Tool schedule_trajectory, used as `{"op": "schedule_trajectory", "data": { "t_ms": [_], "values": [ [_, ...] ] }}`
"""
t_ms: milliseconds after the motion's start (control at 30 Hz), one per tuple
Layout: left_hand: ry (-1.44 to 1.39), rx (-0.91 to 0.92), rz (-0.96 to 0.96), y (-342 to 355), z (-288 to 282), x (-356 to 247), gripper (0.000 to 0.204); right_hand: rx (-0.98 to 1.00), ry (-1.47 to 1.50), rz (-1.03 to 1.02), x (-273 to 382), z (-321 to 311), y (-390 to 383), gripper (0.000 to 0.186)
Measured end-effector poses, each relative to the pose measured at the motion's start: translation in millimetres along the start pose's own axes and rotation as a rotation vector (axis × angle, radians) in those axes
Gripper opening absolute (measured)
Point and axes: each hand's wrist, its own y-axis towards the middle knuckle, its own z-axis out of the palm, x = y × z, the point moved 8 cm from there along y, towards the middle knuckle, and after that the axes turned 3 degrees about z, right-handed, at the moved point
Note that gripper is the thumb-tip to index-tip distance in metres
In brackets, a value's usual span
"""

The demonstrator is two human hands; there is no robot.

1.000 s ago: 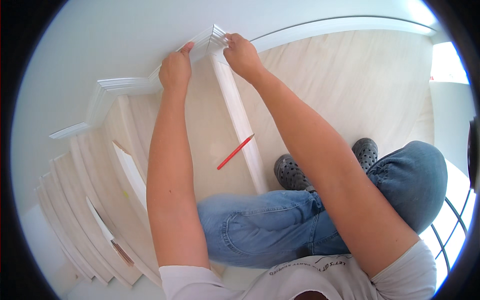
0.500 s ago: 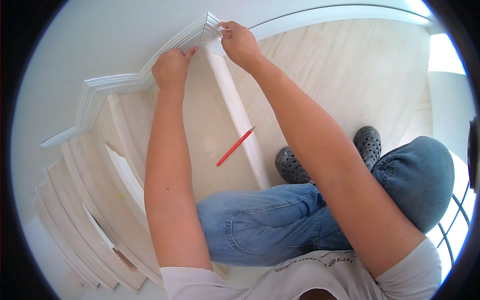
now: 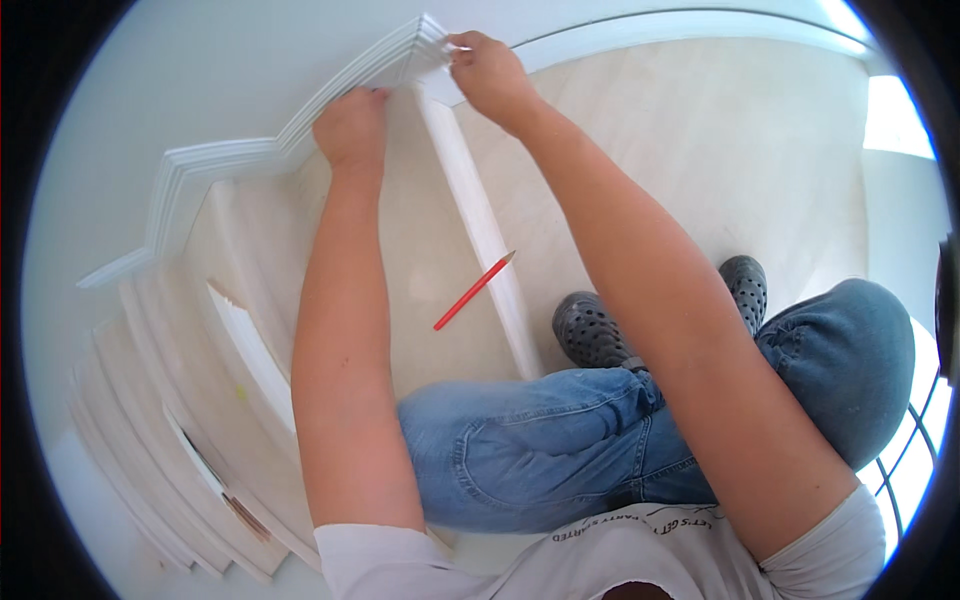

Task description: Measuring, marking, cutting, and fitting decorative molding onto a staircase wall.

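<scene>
My left hand (image 3: 350,125) has its fingers closed at a white grooved moulding (image 3: 390,55), which runs in a zigzag along the wall beside the steps. My right hand (image 3: 490,80) grips the moulding just right of its angled corner, where a thin seam shows. Both hands are slightly blurred and some fingertips are hidden. Below them a pale wooden strip (image 3: 475,230) runs along the edge of the tread. A red pencil (image 3: 470,295) lies across the tread and this strip, its point toward the upper right.
Pale wooden stair steps (image 3: 150,380) descend on the left, with narrow white offcuts (image 3: 250,350) lying on them. My jeans and grey perforated clogs (image 3: 590,330) rest on the broad wooden surface at right. A long white skirting (image 3: 680,25) follows the back wall. Black bars (image 3: 900,450) show at far right.
The view has shifted slightly, so hands and moulding sit higher in it. My left thumb, earlier over the moulding's top edge, is now lower on it.
</scene>
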Motion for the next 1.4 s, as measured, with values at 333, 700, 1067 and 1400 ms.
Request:
{"op": "schedule_trajectory", "data": {
  "t_ms": [333, 700, 1067, 1400],
  "values": [
    [-0.311, -0.216, -0.031, -26, 6, 27, 0.044, 0.104, 0.088, 0.054, 8, 8, -8, 0.05],
    [-0.804, -0.348, -1.012, -80, 62, 142, 0.061, 0.069, 0.033, 0.107, 18, 9, -13, 0.05],
    [-1.25, -0.539, -1.145, -63, 75, 117, 0.065, 0.097, 0.038, 0.008, 21, 5, -6, 0.052],
    [-1.196, -0.532, -1.161, -63, 77, 112, 0.069, 0.093, 0.062, 0.029, 24, 9, -16, 0.057]
  ]
}}
